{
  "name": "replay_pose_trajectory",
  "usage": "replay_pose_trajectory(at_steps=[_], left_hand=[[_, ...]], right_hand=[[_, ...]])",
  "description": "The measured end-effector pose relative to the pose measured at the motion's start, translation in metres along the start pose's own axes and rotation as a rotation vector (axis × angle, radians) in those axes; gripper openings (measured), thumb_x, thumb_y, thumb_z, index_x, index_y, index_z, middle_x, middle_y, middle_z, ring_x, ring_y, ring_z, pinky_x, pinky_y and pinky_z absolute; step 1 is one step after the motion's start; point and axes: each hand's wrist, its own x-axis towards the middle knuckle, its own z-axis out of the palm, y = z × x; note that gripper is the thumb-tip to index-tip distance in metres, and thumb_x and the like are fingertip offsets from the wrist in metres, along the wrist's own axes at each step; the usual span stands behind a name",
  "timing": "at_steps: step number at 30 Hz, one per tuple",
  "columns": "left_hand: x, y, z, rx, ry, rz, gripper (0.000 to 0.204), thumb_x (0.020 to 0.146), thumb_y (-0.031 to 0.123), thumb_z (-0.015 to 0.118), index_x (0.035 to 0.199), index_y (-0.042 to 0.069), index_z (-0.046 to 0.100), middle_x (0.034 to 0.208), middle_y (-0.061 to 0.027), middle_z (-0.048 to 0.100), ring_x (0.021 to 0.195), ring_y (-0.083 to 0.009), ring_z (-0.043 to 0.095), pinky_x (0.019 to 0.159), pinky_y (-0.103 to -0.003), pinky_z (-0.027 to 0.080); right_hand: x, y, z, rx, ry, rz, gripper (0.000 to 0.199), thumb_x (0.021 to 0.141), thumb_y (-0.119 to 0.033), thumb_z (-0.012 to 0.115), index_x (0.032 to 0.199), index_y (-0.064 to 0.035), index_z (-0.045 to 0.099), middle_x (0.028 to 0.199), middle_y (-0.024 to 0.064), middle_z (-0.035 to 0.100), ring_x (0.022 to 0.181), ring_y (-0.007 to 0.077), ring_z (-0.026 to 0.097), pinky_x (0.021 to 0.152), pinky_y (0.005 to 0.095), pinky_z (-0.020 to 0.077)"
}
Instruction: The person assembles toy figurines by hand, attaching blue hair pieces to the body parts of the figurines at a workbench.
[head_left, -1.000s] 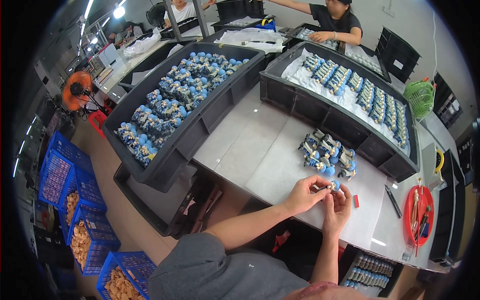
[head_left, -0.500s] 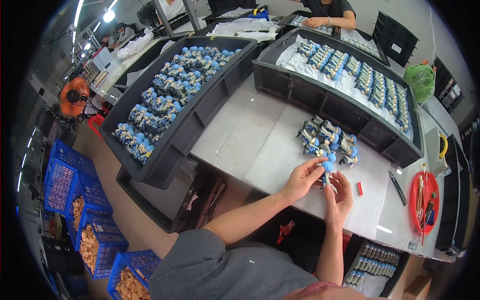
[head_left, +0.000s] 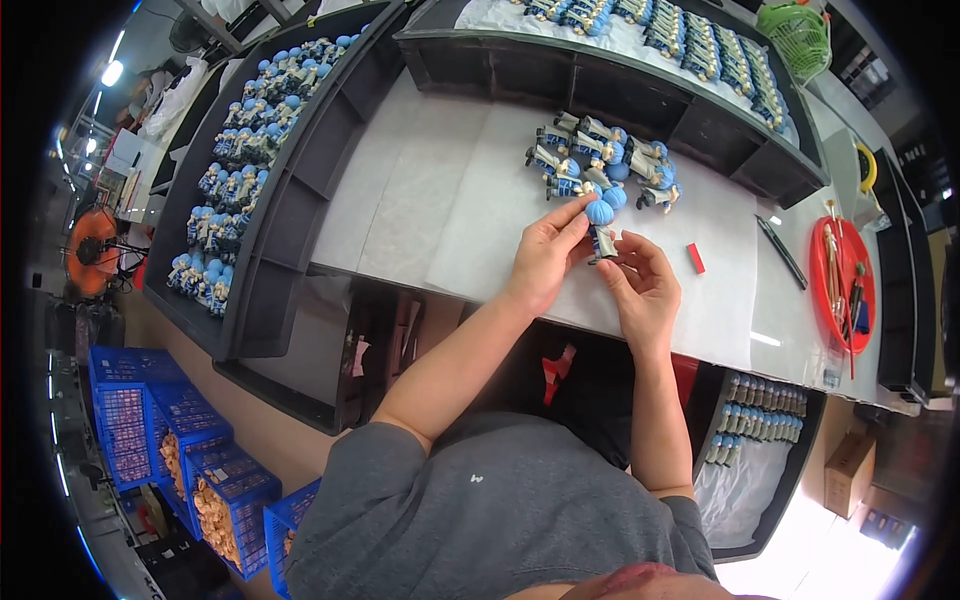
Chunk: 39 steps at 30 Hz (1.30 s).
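A small figurine (head_left: 600, 213) with a round, ribbed light-blue top and a pale grey and dark body is held over the front of the white work sheet. My left hand (head_left: 546, 252) closes on it from the left, thumb and fingertips by the blue top. On the other side my right hand (head_left: 647, 292) has its curled thumb and fingers at the figurine's lower end. Just beyond my hands lies a loose group of similar figurines (head_left: 592, 150), most on their sides. A small red block (head_left: 696, 258) rests to the right of my right hand.
A black crate (head_left: 640, 95) of figurines in rows stands at the back, another (head_left: 310, 170) at the left. On the right are a dark pen (head_left: 782, 252) and a red tray (head_left: 826, 310) of brushes. Blue baskets (head_left: 125, 420) sit low left; an open drawer (head_left: 740, 490) holds more figurines.
The view has tilted downward, so the table appears higher. The figurine in my hands has turned, now showing its pale grey side. Both hands stay at it.
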Motion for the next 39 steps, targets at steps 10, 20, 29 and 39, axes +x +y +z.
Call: replay_pose_trajectory(at_steps=[10,20,29,39], left_hand=[[-0.006,-0.001,-0.001,-0.021,0.019,0.008,0.032,0.092,0.011,0.044,0.122,0.004,0.048,0.103,-0.0056,0.058,0.094,-0.0138,0.055,0.085,-0.031,0.044],[0.002,-0.005,0.0,-0.013,0.009,0.085,0.027,0.091,0.009,0.047,0.116,0.002,0.054,0.1,-0.0054,0.06,0.086,-0.0109,0.057,0.079,-0.026,0.048],[0.0,-0.009,-0.007,0.016,0.017,0.076,0.03,0.09,0.007,0.047,0.119,0.002,0.051,0.103,-0.0065,0.06,0.09,-0.0111,0.057,0.081,-0.025,0.048],[-0.006,-0.007,-0.004,0.06,0.002,0.103,0.029,0.09,0.008,0.048,0.117,0.0,0.052,0.102,-0.0057,0.06,0.089,-0.0102,0.057,0.081,-0.024,0.048]], right_hand=[[-0.003,-0.004,-0.006,0.031,0.046,0.152,0.028,0.086,-0.006,0.055,0.112,0.0046,0.052,0.093,0.0074,0.059,0.081,0.012,0.058,0.073,0.0228,0.0459],[0.002,-0.001,-0.004,0.019,-0.033,0.028,0.03,0.088,-0.011,0.053,0.112,0.0076,0.051,0.096,0.0103,0.06,0.086,0.0143,0.058,0.077,0.0247,0.0465],[-0.001,-0.003,-0.001,-0.031,-0.031,0.035,0.026,0.089,-0.007,0.049,0.111,0.0072,0.052,0.094,0.0096,0.06,0.082,0.0127,0.058,0.074,0.0229,0.046],[-0.008,-0.001,-0.002,0.017,-0.055,-0.003,0.029,0.091,-0.014,0.048,0.112,0.0056,0.051,0.098,0.0118,0.06,0.082,0.0162,0.06,0.073,0.0256,0.0485]])
